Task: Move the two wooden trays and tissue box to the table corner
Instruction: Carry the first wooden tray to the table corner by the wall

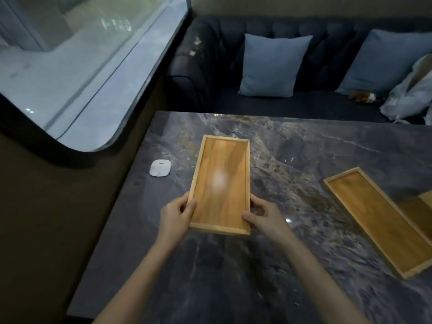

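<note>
A small white device (160,168) lies near the left edge of the dark marble table (233,265), its markings too blurred to read. Just right of it, the left hand (176,212) and right hand (263,217) clasp the near corners of a wooden tray (221,183), long axis pointing away toward the sofa (280,66). A second wooden tray (378,220) lies angled at far right, beside what may be another wooden piece (420,206), cut off by the frame.

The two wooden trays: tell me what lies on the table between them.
Nothing: the head view shows only bare marble table between the held tray and the second tray.
</note>
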A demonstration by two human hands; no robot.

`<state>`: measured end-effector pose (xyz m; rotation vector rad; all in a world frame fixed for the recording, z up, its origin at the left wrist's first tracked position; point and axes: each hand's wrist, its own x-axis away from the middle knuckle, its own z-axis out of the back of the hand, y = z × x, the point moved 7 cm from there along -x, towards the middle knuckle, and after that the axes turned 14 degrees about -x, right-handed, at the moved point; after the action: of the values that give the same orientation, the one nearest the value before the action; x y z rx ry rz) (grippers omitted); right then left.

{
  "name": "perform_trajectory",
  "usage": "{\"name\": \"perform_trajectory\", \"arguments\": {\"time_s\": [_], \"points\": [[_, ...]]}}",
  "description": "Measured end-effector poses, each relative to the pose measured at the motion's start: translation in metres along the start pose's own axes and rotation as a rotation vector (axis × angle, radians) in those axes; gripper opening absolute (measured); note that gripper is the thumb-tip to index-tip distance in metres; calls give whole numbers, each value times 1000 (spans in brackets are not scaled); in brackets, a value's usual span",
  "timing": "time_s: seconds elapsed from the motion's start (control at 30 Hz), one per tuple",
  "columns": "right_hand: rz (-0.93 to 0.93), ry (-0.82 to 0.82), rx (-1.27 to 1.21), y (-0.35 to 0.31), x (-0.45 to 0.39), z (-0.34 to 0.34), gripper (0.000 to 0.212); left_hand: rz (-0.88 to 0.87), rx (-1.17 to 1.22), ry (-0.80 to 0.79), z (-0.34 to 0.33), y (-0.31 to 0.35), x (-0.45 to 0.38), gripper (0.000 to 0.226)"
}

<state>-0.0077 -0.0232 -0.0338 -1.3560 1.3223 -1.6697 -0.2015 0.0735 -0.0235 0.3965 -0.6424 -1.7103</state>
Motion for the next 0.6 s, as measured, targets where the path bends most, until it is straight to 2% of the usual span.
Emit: {"name": "perform_trajectory", "arguments": {"time_s": [0.17,0.33,0.6], "points": [[1,-10,1,16,-21,-63,55,-18,-28,37,30,-56,-5,21],[-39,-38,45,37,-46,-121,58,66,-25,42,50,-114,-15,32],[-100,-98,124,63,-73,-181,53,185,-2,-13,54,-176,-30,30]]}}
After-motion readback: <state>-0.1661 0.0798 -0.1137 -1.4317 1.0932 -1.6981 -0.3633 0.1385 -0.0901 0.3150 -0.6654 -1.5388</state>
